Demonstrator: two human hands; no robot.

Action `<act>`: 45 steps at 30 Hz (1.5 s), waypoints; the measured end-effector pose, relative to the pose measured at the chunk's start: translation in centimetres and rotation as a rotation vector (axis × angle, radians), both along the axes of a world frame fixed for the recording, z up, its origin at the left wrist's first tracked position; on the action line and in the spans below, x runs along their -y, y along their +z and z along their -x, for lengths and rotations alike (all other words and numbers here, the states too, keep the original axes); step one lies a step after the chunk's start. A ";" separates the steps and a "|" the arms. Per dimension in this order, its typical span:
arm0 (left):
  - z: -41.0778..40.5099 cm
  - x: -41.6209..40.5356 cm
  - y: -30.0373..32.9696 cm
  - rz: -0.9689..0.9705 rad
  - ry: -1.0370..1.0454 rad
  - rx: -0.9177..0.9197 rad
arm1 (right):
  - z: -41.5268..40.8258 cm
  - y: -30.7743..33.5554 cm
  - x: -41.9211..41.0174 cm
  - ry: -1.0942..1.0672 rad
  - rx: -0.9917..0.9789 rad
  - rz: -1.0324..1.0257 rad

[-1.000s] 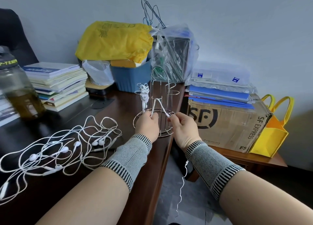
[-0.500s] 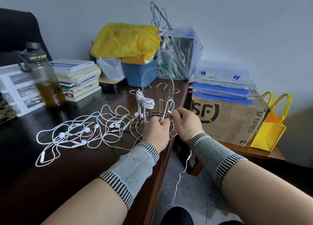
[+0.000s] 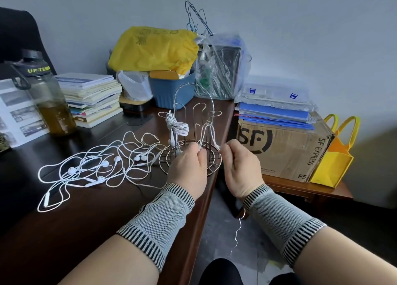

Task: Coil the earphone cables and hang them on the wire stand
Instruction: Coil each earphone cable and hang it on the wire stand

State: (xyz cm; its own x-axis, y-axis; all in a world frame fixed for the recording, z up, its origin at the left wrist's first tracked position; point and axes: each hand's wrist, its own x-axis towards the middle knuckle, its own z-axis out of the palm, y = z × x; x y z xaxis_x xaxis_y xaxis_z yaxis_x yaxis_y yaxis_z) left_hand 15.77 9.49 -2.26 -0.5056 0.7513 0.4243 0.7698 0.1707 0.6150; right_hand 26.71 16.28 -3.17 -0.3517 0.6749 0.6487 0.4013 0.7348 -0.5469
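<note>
A metal wire stand (image 3: pixel 194 113) with a round base stands near the right edge of the dark wooden desk (image 3: pixel 81 216). One coiled white earphone bundle (image 3: pixel 177 126) hangs on a left hook. A second white earphone cable (image 3: pixel 208 135) is draped over a right hook. My left hand (image 3: pixel 189 166) pinches one side of it just in front of the stand. My right hand (image 3: pixel 240 168) pinches the other side, and the cable's tail (image 3: pixel 237 231) dangles below my right wrist. A tangle of loose white earphones (image 3: pixel 101 162) lies on the desk to the left.
A bottle of amber liquid (image 3: pixel 48 96) and a stack of books (image 3: pixel 92 98) stand at the back left. A blue bin (image 3: pixel 171 91) under a yellow bag and a plastic-wrapped box sit behind the stand. A cardboard box (image 3: pixel 283 149) and yellow tote (image 3: pixel 335 156) are right of the desk.
The view has swung left and closer. Both hands stay at the stand's right hook, holding the draped cable; my hands now sit slightly lower and apart.
</note>
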 end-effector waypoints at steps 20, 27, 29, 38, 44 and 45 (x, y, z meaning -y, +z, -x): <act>1.1 -1.3 0.5 -0.254 -0.146 0.443 | 2.4 -0.4 0.4 0.071 -0.066 -0.202; 1.0 -2.2 0.5 -0.237 -0.144 0.799 | 1.7 -0.2 -0.5 0.067 -0.034 -0.186; 1.1 -2.3 0.6 -0.235 -0.125 0.780 | 1.9 0.2 -0.7 0.061 -0.041 -0.194; 1.7 -2.6 0.9 -0.245 -0.043 0.789 | 3.3 1.8 -1.8 0.068 -0.026 -0.117; 1.5 -2.6 0.6 -0.200 -0.030 0.513 | 1.9 1.0 -2.0 0.053 0.021 -0.140; 1.3 -2.6 0.7 -0.208 -0.020 0.445 | 1.6 0.8 -1.9 0.066 0.020 -0.140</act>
